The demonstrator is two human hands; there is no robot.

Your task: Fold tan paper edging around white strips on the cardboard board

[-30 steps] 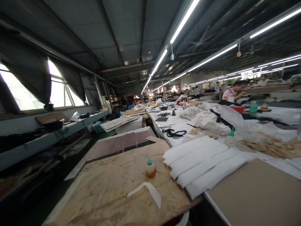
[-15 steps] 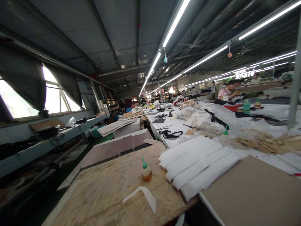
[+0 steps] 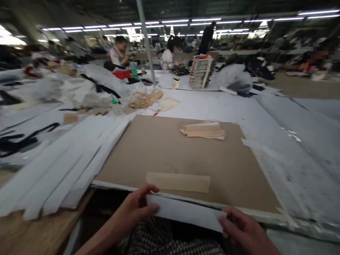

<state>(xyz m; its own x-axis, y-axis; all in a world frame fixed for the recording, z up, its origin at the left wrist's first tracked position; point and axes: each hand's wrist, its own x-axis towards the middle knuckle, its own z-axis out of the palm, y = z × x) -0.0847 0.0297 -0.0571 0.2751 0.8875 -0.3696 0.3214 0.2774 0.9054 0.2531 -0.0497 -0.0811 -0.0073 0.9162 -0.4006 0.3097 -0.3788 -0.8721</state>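
A white strip stretches between my two hands, just off the near edge of the brown board. My left hand pinches its left end between thumb and fingers. At the other end my right hand is closed on the strip too. Just beyond the strip, flat on the board, lies a single tan strip. Farther back on the same board rests a small stack of tan strips.
White strips lie fanned out at the left. A green-tipped bottle and tan pieces are behind the board. Farther back stand a metal post, a tall bundle and a plastic bag. People sit beyond.
The view has swung right and down, from the long hall and wooden board to the brown board. Both hands and the white strip between them have come into view.
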